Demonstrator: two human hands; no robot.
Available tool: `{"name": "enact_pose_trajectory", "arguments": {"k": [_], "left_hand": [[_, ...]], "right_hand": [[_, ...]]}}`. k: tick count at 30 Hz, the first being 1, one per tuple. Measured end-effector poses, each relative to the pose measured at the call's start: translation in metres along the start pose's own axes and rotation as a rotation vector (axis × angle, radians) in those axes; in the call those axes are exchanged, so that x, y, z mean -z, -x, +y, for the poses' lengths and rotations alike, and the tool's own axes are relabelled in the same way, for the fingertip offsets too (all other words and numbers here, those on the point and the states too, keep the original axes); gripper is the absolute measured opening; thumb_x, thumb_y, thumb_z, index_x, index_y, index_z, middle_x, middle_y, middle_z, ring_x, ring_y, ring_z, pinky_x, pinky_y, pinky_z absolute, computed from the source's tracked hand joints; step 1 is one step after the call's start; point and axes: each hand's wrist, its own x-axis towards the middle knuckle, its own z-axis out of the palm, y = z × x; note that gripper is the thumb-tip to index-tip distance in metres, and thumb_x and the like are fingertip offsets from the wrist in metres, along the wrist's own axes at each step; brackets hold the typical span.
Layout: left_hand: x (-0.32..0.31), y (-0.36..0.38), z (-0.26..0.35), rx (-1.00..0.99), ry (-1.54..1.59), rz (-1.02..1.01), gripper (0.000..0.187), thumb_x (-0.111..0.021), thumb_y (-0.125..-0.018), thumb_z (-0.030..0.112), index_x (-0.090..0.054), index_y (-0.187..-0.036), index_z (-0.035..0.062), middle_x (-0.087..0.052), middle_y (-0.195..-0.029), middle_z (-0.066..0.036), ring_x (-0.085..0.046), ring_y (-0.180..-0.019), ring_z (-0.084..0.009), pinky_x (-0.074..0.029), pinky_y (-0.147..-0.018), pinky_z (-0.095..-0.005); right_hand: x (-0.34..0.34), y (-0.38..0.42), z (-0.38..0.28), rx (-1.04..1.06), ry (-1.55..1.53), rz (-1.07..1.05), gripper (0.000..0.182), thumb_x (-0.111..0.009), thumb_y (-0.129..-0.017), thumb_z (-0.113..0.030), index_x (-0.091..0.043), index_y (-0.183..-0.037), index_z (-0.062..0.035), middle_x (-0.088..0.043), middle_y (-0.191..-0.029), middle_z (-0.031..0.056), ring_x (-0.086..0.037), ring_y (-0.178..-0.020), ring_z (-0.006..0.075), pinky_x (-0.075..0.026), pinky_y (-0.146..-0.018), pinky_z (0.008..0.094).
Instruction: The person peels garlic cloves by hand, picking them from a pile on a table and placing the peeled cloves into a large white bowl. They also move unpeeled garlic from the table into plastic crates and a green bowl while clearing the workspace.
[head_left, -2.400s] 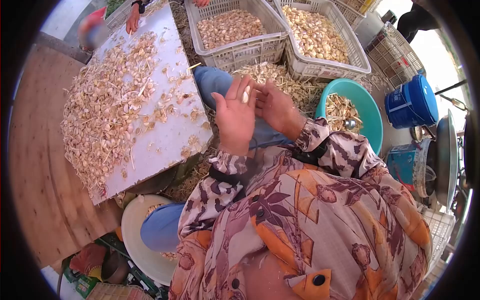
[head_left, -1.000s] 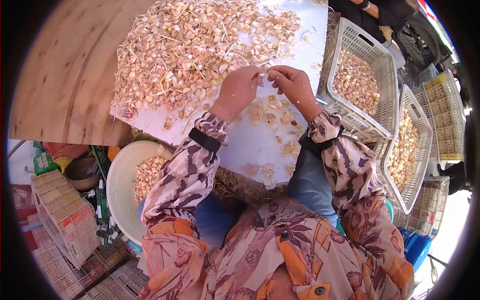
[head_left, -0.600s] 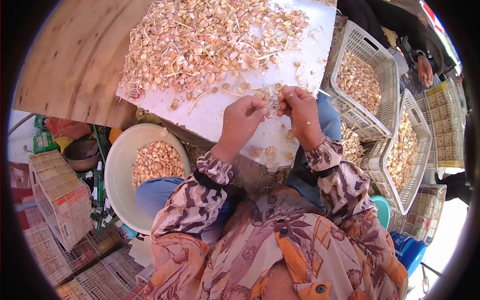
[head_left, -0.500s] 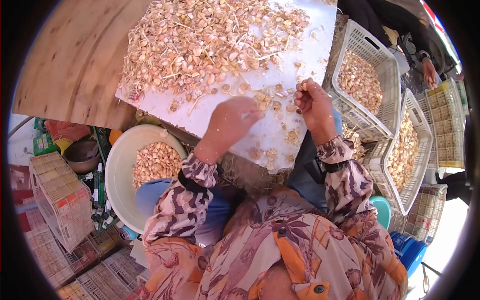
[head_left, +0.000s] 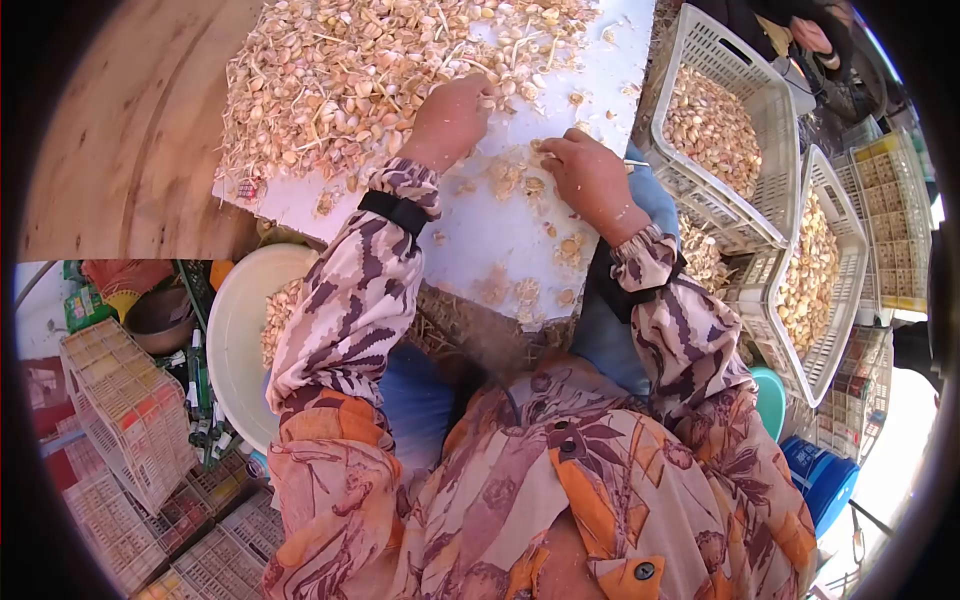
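My left hand (head_left: 452,120) reaches to the lower edge of the garlic clove pile (head_left: 350,85), its fingers bent down among cloves and dry stalks; what they hold, if anything, is hidden. My right hand (head_left: 590,178) is over the white board (head_left: 470,270), thumb and forefinger pressed together near loose skins; anything between them is too small to make out. Papery skins (head_left: 508,178) and a few loose bits lie on the board between and below the hands. A pale tub (head_left: 232,340) holding cloves stands at the left, partly hidden by my left sleeve.
White crates (head_left: 790,215) of cloves stand at the right, with a teal basin and a blue bucket (head_left: 820,480) below. Stacked crates (head_left: 125,400), bottles and a dark bowl (head_left: 160,318) are at the left. Another person's hand (head_left: 810,36) shows at the top right.
My left hand has moved up to the pile from above the board's lower part. My right hand has shifted left and turned downward. The view has shifted slightly.
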Motion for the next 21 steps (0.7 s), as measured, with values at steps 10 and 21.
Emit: {"name": "enact_pose_trajectory", "arguments": {"k": [10, 21], "left_hand": [[0.057, 0.118, 0.032, 0.56, 1.149, 0.128, 0.023, -0.06, -0.087, 0.008, -0.059, -0.109, -0.0005, -0.063, -0.085, -0.006, -0.053, -0.067, -0.0094, -0.045, -0.061, -0.0227], [0.081, 0.197, 0.146, 0.039, 1.876, 0.176, 0.015, -0.053, -0.088, -0.003, -0.057, -0.102, -0.0042, -0.059, -0.101, -0.017, -0.061, -0.082, -0.0198, -0.051, -0.071, -0.0312]], "right_hand": [[0.015, -0.011, 0.01, -0.204, -0.109, -0.149, 0.016, -0.06, -0.08, -0.017, -0.063, -0.092, -0.0061, -0.06, -0.088, 0.0145, -0.059, -0.086, 0.0306, -0.047, -0.073, 0.04], [-0.003, -0.048, -0.023, 0.242, 0.269, -0.268, 0.013, -0.061, -0.081, -0.017, -0.064, -0.085, -0.0052, -0.059, -0.083, 0.0105, -0.059, -0.082, 0.0304, -0.047, -0.071, 0.039]]}}
